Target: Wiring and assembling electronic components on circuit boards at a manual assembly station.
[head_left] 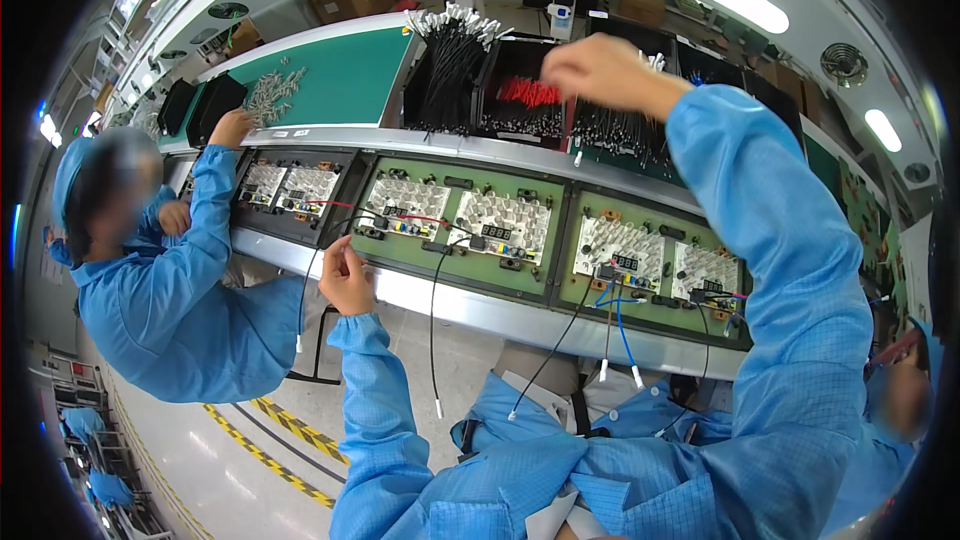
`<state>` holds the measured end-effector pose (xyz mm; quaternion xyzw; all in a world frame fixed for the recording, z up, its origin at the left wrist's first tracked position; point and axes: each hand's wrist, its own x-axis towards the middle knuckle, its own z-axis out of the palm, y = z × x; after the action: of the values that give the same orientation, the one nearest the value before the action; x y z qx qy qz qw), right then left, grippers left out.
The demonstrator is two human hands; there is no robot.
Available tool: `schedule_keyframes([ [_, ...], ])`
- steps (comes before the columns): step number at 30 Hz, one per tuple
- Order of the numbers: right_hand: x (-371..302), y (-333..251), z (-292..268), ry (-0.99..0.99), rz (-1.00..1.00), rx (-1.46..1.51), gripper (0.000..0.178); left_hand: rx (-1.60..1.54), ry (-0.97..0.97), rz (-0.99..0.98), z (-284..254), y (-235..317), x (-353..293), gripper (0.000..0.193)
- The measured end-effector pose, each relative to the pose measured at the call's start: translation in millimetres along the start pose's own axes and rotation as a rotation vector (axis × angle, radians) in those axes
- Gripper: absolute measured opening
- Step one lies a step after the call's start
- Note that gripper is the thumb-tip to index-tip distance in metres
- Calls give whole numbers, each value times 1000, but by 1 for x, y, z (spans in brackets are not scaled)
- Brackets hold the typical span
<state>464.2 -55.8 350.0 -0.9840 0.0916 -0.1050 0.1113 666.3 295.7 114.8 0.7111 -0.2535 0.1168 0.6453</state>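
Left hand [347, 282]: fingers up, thumb and fingertips drawn close together, grip state unclear. Left wrist bare just below the hand, left forearm [380, 395] dropping away beneath it in a blue sleeve. Right hand [597, 72]: well right of the left hand and farther out, motion-blurred, fingers bent and pointing left, can't tell if closed. Right wrist lies right of that hand; right arm [790, 215] bends below it, also blue-sleeved.
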Motion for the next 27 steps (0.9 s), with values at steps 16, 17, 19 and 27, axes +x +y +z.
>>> schedule_keyframes([
  [16,-27,112,41,-467,592,-807,49,20,-35,-19,-7,3,-1,14],
  [17,-27,115,39,-424,604,-780,47,19,-33,-18,-7,3,0,14],
  [19,-26,118,36,-376,609,-754,44,9,-44,-27,-7,1,1,15],
  [27,-23,107,-10,-86,614,-371,35,-40,-27,-15,-10,-2,2,14],
])
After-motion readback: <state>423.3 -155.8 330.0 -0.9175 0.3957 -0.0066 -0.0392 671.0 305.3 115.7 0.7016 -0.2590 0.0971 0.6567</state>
